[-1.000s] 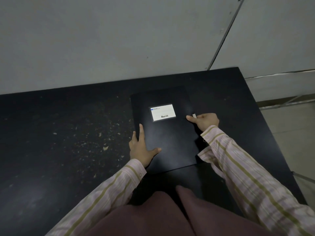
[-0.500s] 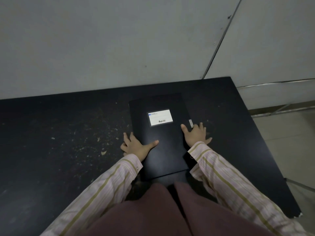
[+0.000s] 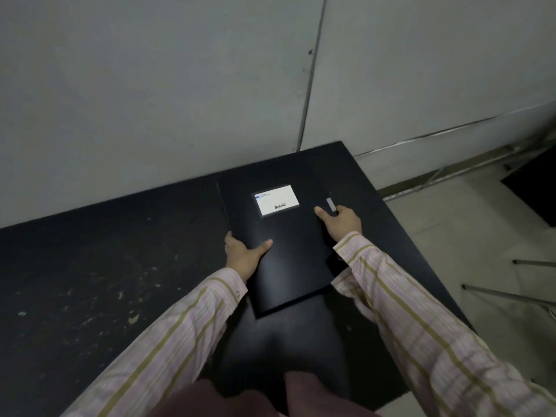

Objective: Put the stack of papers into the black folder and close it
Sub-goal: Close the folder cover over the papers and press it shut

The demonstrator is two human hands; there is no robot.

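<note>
The black folder (image 3: 288,257) lies shut on the black table (image 3: 90,266), with a white label (image 3: 276,200) on its cover. My left hand (image 3: 243,254) grips the folder's left edge, thumb on the cover and fingers under it. At the folder's right edge my right hand (image 3: 340,222) holds on beside a small grey tab (image 3: 331,204), thumb on top. No papers show; the cover hides whatever is inside.
A grey wall (image 3: 180,85) stands right behind the table. The table's right edge (image 3: 400,224) drops to a pale floor, where metal legs (image 3: 508,293) and a dark object (image 3: 535,185) sit. Pale flecks dot the tabletop at the left.
Both hands went from lying flat on the cover to gripping the folder's two side edges. The view has shifted, so the folder now sits further right and nearer the wall.
</note>
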